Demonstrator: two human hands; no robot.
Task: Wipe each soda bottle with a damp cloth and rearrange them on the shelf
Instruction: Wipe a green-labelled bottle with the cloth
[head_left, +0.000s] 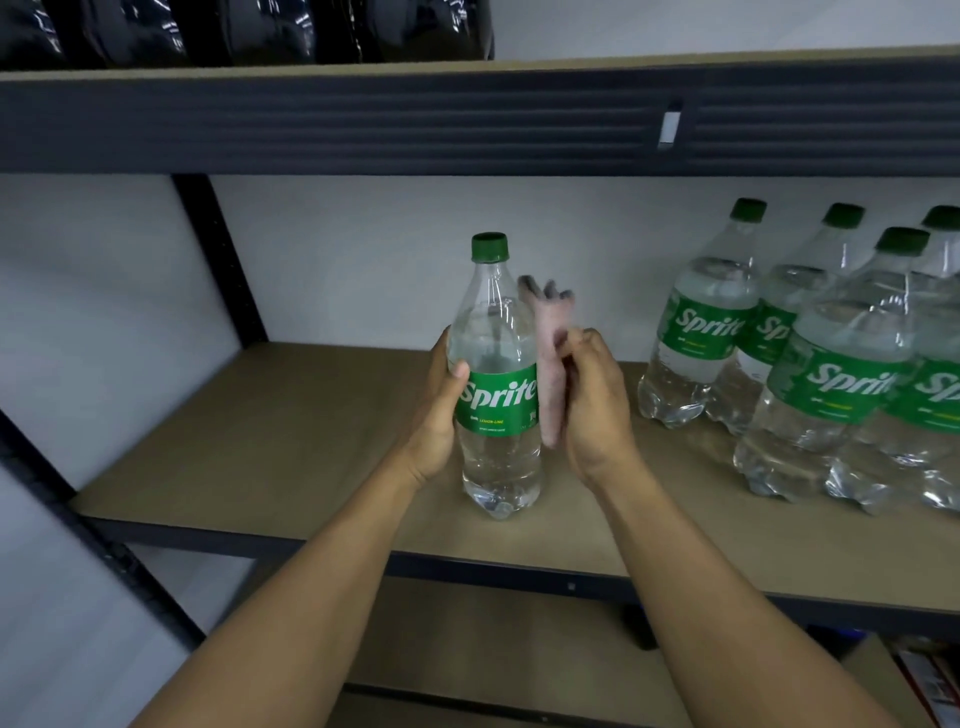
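Note:
A clear Sprite bottle with a green cap and green label stands upright at mid shelf. My left hand grips it at the label from the left side. My right hand holds a pink cloth pressed against the bottle's right side; the cloth is blurred. Several more Sprite bottles stand grouped at the right end of the same shelf.
The tan shelf board has bare room to the left of the held bottle. A dark upright post rises at the back left. The dark beam of the upper shelf hangs overhead, with black glossy packs on it. A lower shelf shows below.

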